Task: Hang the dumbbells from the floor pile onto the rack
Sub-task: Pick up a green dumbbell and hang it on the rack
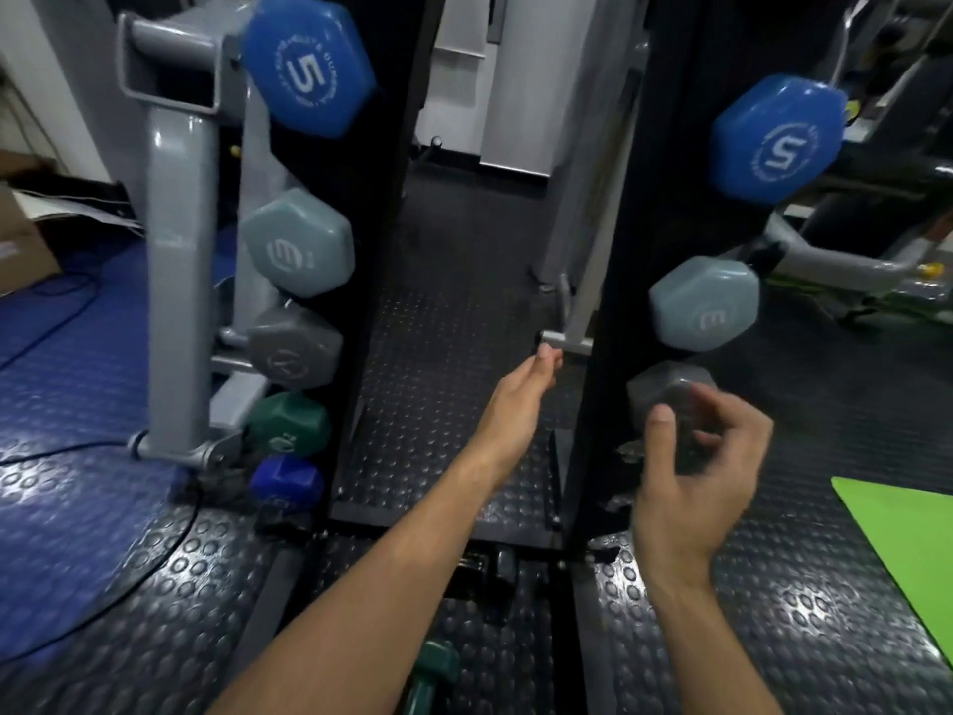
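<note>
Here, my right hand (691,472) is at the grey dumbbell (670,389) on the right side of the rack (608,301), fingers (661,430) loosely curled in front of its end (too blurred to tell whether they grip it). Its long axis points away from me. My left hand (521,399), fingers together, is beside a bare peg (567,343). A green dumbbell (430,673) lies on the floor (154,585) nearer my left arm.

Eight dumbbell heads show on the rack (361,301): two bright blue, two pale grey-blue, two dark grey, one green, one small blue. One green dumbbell (430,673) lies on the floor.
</note>
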The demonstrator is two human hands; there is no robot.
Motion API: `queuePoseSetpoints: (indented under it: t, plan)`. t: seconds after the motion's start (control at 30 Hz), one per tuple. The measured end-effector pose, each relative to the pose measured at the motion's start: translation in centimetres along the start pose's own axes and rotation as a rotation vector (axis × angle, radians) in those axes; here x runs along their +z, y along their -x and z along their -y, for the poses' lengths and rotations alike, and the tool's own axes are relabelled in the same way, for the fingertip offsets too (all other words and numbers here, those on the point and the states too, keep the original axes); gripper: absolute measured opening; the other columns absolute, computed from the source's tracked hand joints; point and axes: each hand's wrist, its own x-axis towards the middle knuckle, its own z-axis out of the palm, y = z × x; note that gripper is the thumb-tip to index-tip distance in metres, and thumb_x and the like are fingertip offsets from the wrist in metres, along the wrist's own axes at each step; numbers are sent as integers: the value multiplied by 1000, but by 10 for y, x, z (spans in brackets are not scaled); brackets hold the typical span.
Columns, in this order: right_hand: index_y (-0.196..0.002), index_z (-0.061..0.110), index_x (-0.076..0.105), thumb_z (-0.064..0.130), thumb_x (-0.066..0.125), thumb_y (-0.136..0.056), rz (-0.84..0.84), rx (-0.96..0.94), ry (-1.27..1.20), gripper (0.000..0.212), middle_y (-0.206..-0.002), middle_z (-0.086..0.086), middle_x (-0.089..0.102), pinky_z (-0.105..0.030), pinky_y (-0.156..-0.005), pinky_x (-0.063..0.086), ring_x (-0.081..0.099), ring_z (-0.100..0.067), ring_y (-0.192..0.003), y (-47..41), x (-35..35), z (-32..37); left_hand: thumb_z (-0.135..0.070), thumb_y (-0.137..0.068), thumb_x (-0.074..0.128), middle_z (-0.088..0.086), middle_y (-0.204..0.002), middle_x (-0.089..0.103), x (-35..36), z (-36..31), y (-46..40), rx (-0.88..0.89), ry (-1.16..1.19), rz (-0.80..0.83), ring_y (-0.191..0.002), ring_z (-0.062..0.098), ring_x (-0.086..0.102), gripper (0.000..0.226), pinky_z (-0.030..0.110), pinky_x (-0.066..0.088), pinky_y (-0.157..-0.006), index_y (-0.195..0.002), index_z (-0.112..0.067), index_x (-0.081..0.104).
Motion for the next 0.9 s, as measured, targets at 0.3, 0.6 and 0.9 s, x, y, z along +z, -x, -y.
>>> queuePoseSetpoints:
  t: [0.3, 0.6, 0.9]
  plan:
    - [-117, 19, 66, 20, 68, -98, 440, 339, -75, 20, -98, 4, 67, -18, -78, 51, 64, -10, -88, 69, 75, -14, -61, -105, 34, 1, -156, 52, -58, 55, 12, -98, -60, -70, -144, 14, 47, 69, 41, 32, -125, -155, -16, 47]
    - [-87, 24, 72, 26, 68, -95, 1019, 936, 244, 9, -99, -3, 76, -36, -88, 56, 70, -23, -96, 182, 108, -89, -89, -81, 37, 12, -133, 69, -128, 241, 54, -636, -103, -341, -122, 30, 64, 95, 49, 45, -113, -127, -12, 70]
    - [-112, 20, 72, 33, 73, -93, 1387, 1074, 444, 24, -115, 1, 68, -33, -96, 52, 63, -19, -110, 250, 88, -130, -52, -104, 50, 3, -105, 69, -144, 321, 145, -1030, -123, -137, -94, 21, 63, 42, 37, 48, -82, -108, -14, 66]
